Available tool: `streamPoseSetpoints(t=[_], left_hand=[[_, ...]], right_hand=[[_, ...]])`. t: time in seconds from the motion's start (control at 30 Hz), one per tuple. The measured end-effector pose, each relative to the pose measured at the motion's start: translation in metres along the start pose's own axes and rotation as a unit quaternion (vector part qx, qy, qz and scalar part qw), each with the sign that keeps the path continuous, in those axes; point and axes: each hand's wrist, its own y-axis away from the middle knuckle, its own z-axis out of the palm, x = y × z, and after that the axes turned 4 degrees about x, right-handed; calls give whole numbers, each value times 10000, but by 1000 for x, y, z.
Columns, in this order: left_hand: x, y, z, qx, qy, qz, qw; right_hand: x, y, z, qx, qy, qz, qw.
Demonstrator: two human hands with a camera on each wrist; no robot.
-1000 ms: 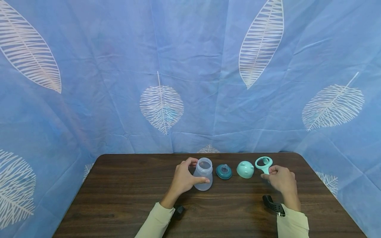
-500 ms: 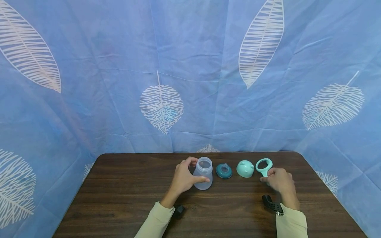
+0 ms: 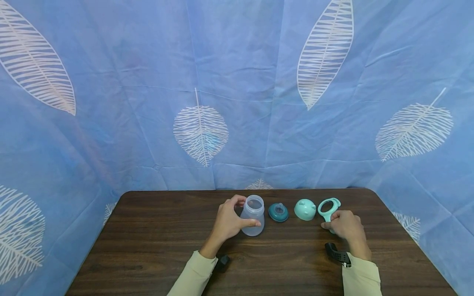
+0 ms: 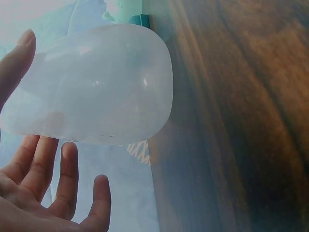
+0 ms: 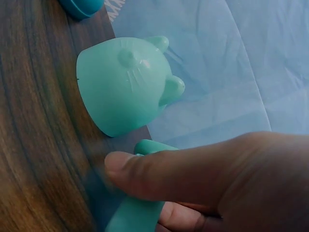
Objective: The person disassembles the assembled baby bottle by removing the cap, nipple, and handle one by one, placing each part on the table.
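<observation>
My left hand [image 3: 228, 220] holds a translucent baby bottle [image 3: 254, 226] upright on the table, thumb in front and fingers behind its upper part. The bottle's mouth is uncovered. In the left wrist view the frosted bottle [image 4: 111, 87] fills the space between thumb and fingers. At the right, my right hand [image 3: 347, 227] pinches the stem of a mint-green bottle handle [image 3: 326, 215] with a ring at its far end. Seen from the right wrist, the thumb lies across the handle [image 5: 135, 215], covering part of it.
Between the hands stand a teal collar with a clear nipple [image 3: 277, 213] and a mint cap with small ears [image 3: 305, 210]. The cap is just left of the handle's ring. A leaf-patterned blue cloth [image 3: 237, 123] hangs behind the brown wooden table [image 3: 166, 238].
My right hand has shifted slightly down and left, and the handle has turned and tilted in its fingers. My left hand and the bottle stay in place.
</observation>
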Motion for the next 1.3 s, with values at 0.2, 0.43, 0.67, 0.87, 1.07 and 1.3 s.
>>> streamPoseSetpoints(t=[0.2, 0.43, 0.67, 0.87, 1.07, 1.3], left_hand=[[0, 0, 0, -39, 15, -46, 10000], [0, 0, 0, -52, -8, -12, 10000], [-2, 0, 0, -25, -24, 7, 10000], [-2, 0, 1, 2, -126, 50, 9999], [-2, 0, 1, -19, -135, 35, 9999], [-3, 0, 2, 18, -119, 110, 9999]], right_hand=[[-1, 0, 1, -42, -27, 7, 10000], [-2, 1, 1, -58, 3, 57, 10000], [-2, 2, 0, -75, 16, 97, 9999], [-4, 1, -4, -59, 75, 205, 9997], [-6, 6, -14, -6, 174, 93, 9998], [-21, 14, -30, 112, 229, 72, 9996]])
